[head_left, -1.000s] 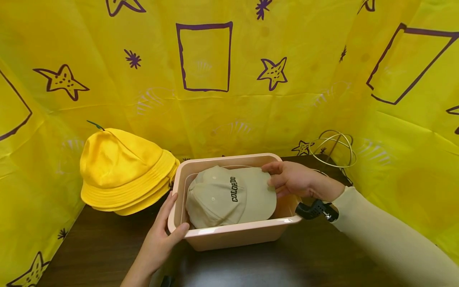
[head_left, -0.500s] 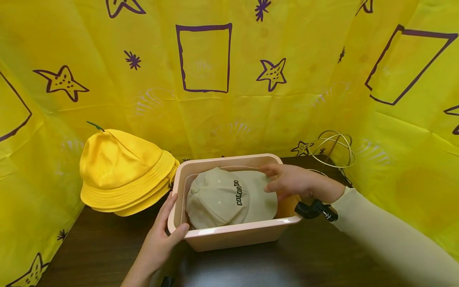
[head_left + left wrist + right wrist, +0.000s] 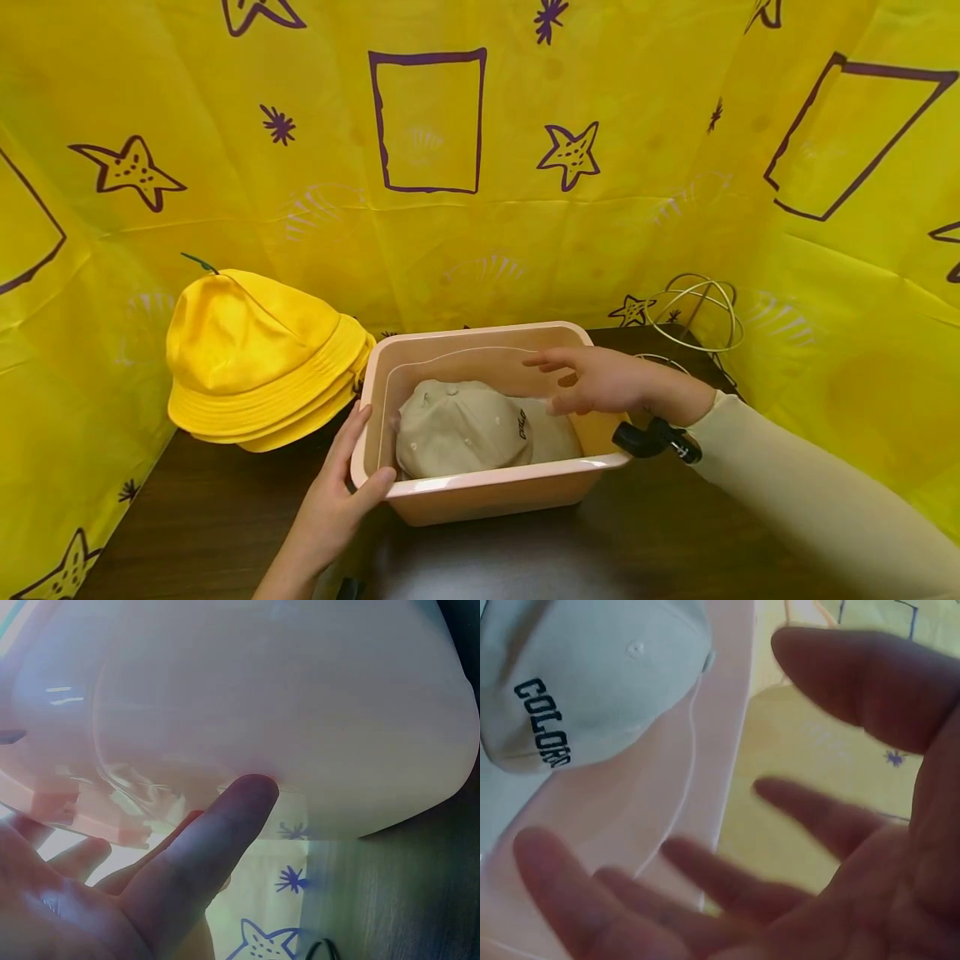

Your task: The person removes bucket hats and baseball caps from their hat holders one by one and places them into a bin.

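A pale khaki baseball cap (image 3: 465, 429) with dark lettering lies crown up inside a pink plastic bin (image 3: 487, 498), its brim toward the right. Over the bin's right end hovers my right hand (image 3: 607, 382). In the right wrist view its fingers (image 3: 727, 877) are spread and apart from the cap, with nothing between them. My left hand (image 3: 341, 483) rests at the bin's left front corner, thumb on the front side and fingers along the left rim. Close up, the straight left thumb (image 3: 217, 840) touches the bin's smooth outer wall.
A stack of yellow bucket hats (image 3: 255, 358), the top one with a green stem, stands left of the bin. Looped cable (image 3: 705, 308) lies at the back right. Yellow patterned cloth (image 3: 637, 250) encloses the dark wooden table (image 3: 480, 567).
My right hand has let go of the cap's brim. The cap has sunk lower into the bin, and its brim now slopes down. The left hand has stayed put.
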The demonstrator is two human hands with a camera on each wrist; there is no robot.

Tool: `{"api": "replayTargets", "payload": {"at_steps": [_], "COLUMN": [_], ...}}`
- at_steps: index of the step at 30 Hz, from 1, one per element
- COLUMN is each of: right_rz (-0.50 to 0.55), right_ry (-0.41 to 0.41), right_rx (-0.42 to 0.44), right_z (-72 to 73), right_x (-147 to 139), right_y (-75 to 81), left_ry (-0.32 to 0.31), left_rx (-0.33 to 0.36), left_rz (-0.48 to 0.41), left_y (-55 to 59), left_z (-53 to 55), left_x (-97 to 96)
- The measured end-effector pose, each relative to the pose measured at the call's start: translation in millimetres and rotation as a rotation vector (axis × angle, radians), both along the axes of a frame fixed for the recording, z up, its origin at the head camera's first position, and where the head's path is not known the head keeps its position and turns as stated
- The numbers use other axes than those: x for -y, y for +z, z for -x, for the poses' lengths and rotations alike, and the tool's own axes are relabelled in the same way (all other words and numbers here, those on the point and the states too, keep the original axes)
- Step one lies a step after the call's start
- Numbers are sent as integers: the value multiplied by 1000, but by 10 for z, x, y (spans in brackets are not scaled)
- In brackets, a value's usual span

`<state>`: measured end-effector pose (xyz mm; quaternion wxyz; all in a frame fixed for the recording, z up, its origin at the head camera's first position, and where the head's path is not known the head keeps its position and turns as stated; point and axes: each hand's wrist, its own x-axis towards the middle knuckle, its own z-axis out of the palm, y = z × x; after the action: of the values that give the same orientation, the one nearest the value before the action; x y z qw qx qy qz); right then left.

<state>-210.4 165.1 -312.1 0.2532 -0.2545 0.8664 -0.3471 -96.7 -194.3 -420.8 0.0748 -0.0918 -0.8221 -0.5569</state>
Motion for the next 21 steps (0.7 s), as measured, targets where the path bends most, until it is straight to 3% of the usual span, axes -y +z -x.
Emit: {"api": "replayTargets", "payload": {"at_steps": [8, 11, 14, 21], "right_rz": [-109, -146, -186, -338], "right_ry": [453, 553, 591, 654], "right_rx": [-449, -581, -623, -569], "right_z": [38, 69, 120, 197], "right_x": [219, 345, 463, 726], "right_y": [13, 7, -4, -92], "left_ry": [-6, -4, -5, -10], "left_rx": [-17, -17, -17, -17], "left_rz": [-4, -2, -4, -8], "left_y": [2, 5, 8, -4], "left_z": [1, 0, 1, 7], "left_x": [4, 5, 4, 0]}}
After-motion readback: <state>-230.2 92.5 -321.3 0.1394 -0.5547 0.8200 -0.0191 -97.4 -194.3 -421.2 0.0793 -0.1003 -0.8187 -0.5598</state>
